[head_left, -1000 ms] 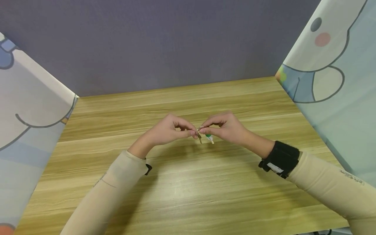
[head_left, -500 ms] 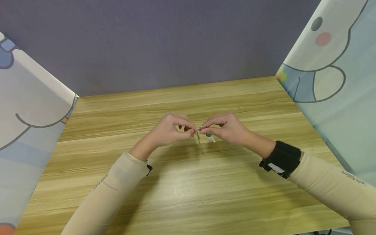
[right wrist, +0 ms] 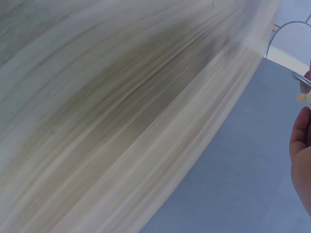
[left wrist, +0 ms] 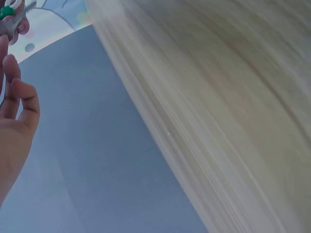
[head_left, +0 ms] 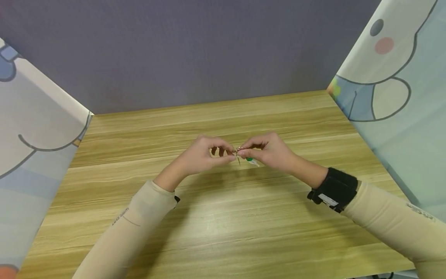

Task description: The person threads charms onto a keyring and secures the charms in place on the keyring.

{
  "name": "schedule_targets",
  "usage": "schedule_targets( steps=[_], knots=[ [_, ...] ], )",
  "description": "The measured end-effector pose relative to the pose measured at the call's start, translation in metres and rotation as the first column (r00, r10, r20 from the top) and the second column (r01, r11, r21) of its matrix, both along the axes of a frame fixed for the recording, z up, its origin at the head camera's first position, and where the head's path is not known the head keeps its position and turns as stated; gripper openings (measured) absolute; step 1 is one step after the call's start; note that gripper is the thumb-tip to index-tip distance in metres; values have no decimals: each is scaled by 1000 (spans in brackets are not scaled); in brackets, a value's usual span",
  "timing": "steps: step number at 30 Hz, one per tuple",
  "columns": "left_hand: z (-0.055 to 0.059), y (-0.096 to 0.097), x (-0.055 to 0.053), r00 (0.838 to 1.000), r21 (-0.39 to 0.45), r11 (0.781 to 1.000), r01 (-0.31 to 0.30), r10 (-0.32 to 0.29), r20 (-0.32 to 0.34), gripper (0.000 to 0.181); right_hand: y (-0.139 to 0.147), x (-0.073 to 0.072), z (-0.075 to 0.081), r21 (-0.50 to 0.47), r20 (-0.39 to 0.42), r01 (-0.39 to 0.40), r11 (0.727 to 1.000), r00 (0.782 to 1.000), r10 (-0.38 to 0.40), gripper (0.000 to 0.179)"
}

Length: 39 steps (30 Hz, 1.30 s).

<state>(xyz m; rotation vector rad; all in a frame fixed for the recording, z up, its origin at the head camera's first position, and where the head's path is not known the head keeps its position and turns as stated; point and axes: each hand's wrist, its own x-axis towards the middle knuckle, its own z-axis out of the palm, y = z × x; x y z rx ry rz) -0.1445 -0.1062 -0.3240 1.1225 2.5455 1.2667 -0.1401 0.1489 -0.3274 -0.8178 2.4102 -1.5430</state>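
Observation:
Both hands meet over the middle of the table in the head view. My left hand (head_left: 203, 157) pinches at a thin metal key (head_left: 239, 160), which points downward. Its other fingers are loosely bent in the left wrist view, where the key (left wrist: 19, 19) looks silvery. Thumb and forefinger of my right hand (head_left: 273, 153) pinch the small metal key ring (head_left: 238, 149) at the key's top. From below the right fingers hangs a small green and white charm (head_left: 252, 161). Fingertips hide much of the ring. In the right wrist view, the charm's pale tip (right wrist: 303, 98) shows at the edge.
The wood-grain table (head_left: 216, 224) spreads out beneath both hands. A grey-purple panel (head_left: 209, 54) stands behind it, with cartoon-printed cloth (head_left: 393, 128) at the sides. A black band (head_left: 334, 189) wraps the right wrist over a beige sleeve.
The left fingertips have shifted slightly right, closer to the right ones, and the gap behind them has widened. The key has swung a little, and the charm has tilted toward the right.

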Motion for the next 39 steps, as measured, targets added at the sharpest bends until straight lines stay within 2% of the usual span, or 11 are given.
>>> schedule_targets(
  steps=[2,5,9,12,15,21,26,29,33,39],
  knots=[
    [-1,1,0,1000,3,1000,-19,19,-16,9,-1,0,0,-14,-5,-17,1000,1000,17,6],
    [-2,3,1,998,32,998,-59,59,1,11,-3,1,0,-24,-17,-43,999,999,43,7],
    [-1,6,3,991,80,991,-110,103,88,9,-5,1,-1,-7,-32,-35,999,999,35,8],
    [-3,6,3,980,129,984,-121,98,171,8,-6,2,-1,1,-27,-7,1000,1000,7,8],
    [-6,4,2,973,155,980,-121,87,212,9,-8,3,0,1,-14,22,1000,1000,-22,8],
    [-7,3,0,983,132,987,-94,71,169,8,-9,4,0,8,-14,66,998,998,-66,8],
    [-5,5,-1,996,71,995,-68,63,70,7,-10,5,-2,-1,-63,77,997,995,-76,7],
    [-4,6,0,998,55,997,-54,52,32,8,-11,5,-2,-5,-99,73,997,992,-73,16],
    [-3,6,1,996,63,997,-49,44,75,8,-11,5,-2,-4,-100,63,998,993,-63,20],
    [-6,4,1,992,92,995,-39,28,120,7,-10,5,1,-28,-62,38,999,997,-40,10]
  ],
)
